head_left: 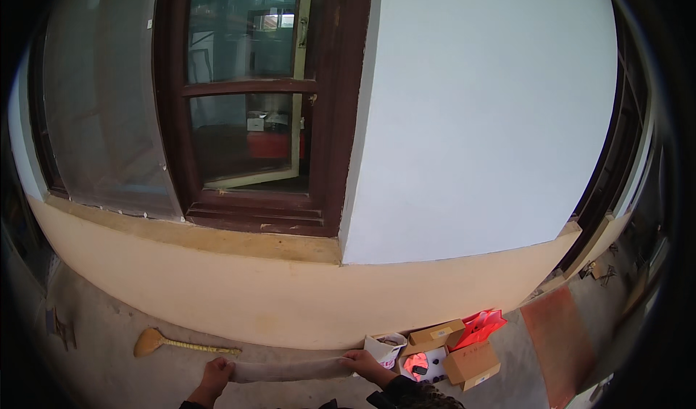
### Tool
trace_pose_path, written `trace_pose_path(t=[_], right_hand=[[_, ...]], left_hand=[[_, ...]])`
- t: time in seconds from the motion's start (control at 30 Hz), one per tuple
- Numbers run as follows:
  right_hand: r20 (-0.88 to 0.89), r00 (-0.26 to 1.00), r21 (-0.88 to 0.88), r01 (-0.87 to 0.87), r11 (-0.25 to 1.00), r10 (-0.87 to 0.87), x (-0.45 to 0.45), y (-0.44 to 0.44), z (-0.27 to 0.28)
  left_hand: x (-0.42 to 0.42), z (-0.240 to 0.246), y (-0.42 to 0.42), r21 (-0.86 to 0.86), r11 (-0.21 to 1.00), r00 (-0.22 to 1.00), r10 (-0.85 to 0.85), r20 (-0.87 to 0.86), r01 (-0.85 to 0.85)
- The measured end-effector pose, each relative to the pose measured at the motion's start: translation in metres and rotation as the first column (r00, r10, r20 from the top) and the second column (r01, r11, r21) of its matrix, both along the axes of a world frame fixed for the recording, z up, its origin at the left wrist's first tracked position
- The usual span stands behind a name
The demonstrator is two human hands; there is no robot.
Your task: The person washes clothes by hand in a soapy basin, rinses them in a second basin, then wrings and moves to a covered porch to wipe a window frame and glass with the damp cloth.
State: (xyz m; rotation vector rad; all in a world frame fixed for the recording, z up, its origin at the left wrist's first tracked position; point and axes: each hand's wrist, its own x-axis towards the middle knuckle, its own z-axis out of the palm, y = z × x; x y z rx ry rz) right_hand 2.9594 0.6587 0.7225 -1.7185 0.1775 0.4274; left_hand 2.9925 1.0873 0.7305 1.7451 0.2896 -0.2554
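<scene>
A long greyish strip of thin sheet material (pixel 291 370), perhaps mesh or film, is stretched nearly level in front of me, low in the picture. My left hand (pixel 216 375) pinches its left end. At the other end, my right hand (pixel 367 364) grips it between thumb and fingers. Beyond my hands stands a wall with a cream lower band (pixel 261 295). Above its sill is a dark brown wooden window frame (pixel 340 137). A translucent sheet (pixel 103 110) covers the window's left part, with small white pieces along its edge.
On the concrete floor lies a broom-like tool (pixel 149 342) with a yellow-wrapped handle. At the wall's foot, right of my hands, are a white bag (pixel 385 345), an open cardboard box (pixel 472 364) and a red bag (pixel 484 325). A reddish mat (pixel 557 344) lies farther right.
</scene>
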Motion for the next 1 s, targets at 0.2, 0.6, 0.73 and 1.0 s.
trace_pose_path(t=[0.2,0.6,0.73,1.0], right_hand=[[-0.003,1.0,-0.24,-0.008,0.971,0.007,0.025,0.009,-0.014],[-0.13,0.977,0.538,-0.072,0.84,0.167,0.067,0.081,0.083],[-0.212,0.976,0.417,0.048,0.908,0.046,0.056,0.077,0.082],[-0.127,0.981,0.412,0.189,0.891,-0.15,0.055,0.084,0.068]], left_hand=[[0.02,0.008,-0.029,0.266,0.963,0.998,-0.055,0.009,0.05],[0.022,0.093,-0.166,0.048,0.944,0.853,-0.316,0.415,0.326],[0.012,0.087,-0.163,0.146,0.86,0.768,-0.504,0.395,0.489],[0.018,0.07,-0.146,0.189,0.716,0.659,-0.695,0.288,0.672]])
